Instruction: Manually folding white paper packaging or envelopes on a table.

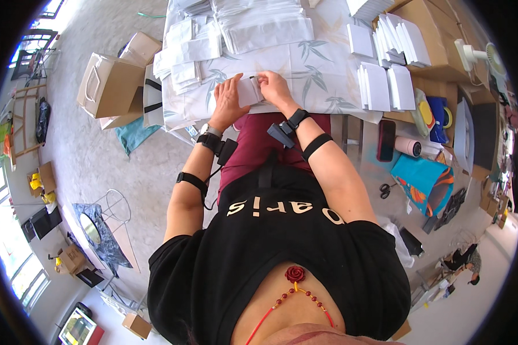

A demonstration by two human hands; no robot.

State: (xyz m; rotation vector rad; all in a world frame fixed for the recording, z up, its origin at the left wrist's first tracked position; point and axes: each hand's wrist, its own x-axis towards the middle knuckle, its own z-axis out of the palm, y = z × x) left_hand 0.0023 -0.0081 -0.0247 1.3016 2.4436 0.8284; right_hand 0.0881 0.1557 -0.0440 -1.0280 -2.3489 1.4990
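Leaf-print tablecloth [334, 72]; smooth white oblong packet [248, 91]; left grip [230, 102] loosely holding, right grip [275, 89] pinching end.

1 row of pale lettering [278, 206] runs across the front of the black t-shirt [276, 244].

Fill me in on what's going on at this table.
A person in a black T-shirt is handling a small, flat white rectangular piece over a white leaf-patterned tablecloth. The left hand is on its left side; the right hand has its fingers at the right edge. Flat white packets lie piled beyond, and white rectangular stacks stand to the right.
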